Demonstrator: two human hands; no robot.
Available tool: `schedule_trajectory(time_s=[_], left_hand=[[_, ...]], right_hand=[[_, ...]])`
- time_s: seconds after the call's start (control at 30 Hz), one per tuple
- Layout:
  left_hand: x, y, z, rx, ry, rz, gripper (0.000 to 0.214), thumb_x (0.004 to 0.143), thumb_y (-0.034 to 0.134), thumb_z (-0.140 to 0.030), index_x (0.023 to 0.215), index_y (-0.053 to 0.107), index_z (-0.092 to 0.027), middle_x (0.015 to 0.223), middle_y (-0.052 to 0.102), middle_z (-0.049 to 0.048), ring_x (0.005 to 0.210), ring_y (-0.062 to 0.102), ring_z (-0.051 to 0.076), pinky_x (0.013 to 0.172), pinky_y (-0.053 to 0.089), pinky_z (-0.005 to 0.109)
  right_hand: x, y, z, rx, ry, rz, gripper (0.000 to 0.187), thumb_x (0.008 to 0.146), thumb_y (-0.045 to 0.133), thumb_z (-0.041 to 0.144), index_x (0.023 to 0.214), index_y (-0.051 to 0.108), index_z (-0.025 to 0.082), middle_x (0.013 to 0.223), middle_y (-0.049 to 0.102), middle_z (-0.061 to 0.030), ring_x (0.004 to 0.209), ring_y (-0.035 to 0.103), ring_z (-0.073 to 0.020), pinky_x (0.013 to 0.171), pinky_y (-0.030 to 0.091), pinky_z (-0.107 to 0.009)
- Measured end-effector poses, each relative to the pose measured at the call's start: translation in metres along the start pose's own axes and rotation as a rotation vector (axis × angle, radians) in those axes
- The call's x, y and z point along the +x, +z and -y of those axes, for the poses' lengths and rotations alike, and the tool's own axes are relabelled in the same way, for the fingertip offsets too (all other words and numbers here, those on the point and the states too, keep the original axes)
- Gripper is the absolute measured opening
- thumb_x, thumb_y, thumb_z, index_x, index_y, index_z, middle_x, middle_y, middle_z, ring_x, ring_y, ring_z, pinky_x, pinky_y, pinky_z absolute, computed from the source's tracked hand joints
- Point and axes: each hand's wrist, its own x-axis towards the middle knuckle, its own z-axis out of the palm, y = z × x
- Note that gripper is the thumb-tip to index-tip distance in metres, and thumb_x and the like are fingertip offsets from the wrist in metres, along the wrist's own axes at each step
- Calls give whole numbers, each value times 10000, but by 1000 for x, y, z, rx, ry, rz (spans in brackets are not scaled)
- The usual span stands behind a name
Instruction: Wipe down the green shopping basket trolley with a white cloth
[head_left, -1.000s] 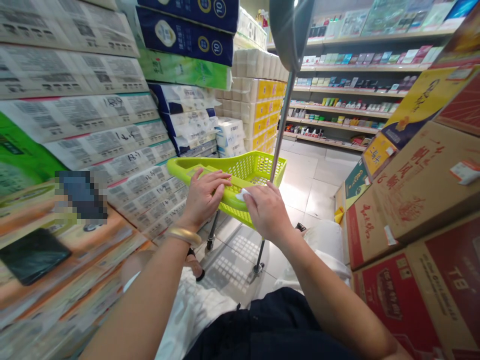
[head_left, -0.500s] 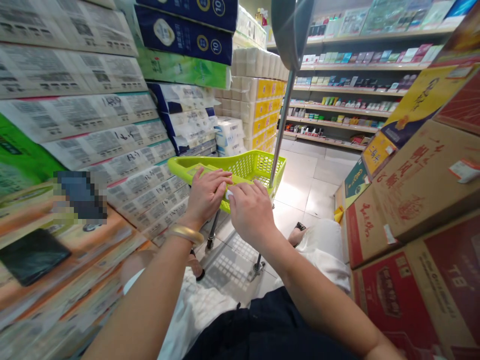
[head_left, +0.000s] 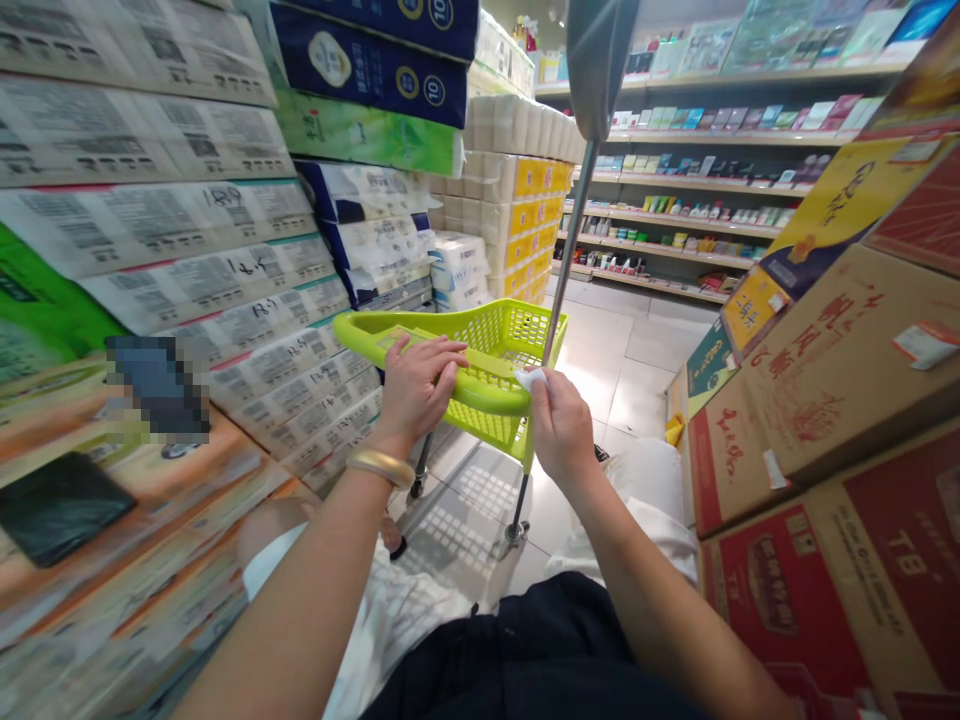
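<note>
A lime-green plastic basket (head_left: 517, 325) on a wheeled metal stand sits in the aisle in front of me. My left hand (head_left: 417, 388), with a gold bangle on the wrist, curls over the basket's near rim and holds it. My right hand (head_left: 559, 425) is closed on a small white wipe (head_left: 531, 378), pressed against the near right corner of the rim. The basket looks empty through its mesh.
Packs of tissue and toilet paper (head_left: 187, 250) are stacked high on the left. Cardboard boxes (head_left: 825, 380) line the right. A grey pole (head_left: 570, 240) rises from the stand. Shelves of goods (head_left: 697, 150) run along the back, beyond a tiled floor (head_left: 637, 350).
My right hand slid with the wipe along the near rim, first left toward my left hand, then right to the basket's corner. The left hand kept its hold.
</note>
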Motion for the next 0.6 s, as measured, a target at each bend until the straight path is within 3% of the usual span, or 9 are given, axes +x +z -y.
schedule_trajectory(time_s=[0.27,0.4,0.6], left_hand=[[-1,-2,1,8,-2,-3,367,942,356,-311,856,709,-259,1165,748,3,1192,620,211,1180,204,508],[-1,-4,4,-23,5,4,346,922,383,-323,822,707,-257,1139,757,7,1195,619,220,1180,194,506],[2,-5,7,-49,4,41,333,916,406,-351,833,717,-269,1167,749,7,1217,603,235,1176,192,512]], right_hand=[[0,17,41,-159,-260,138,261,988,432,240,1033,688,214,1054,726,-64,1028,617,-210,1134,355,-406],[0,14,30,-93,-270,130,268,1001,435,270,1066,688,211,1077,721,-76,1038,612,-216,1099,389,-418],[10,4,-3,76,-178,118,326,1016,398,376,1036,679,213,1021,719,-83,974,633,-217,901,499,-364]])
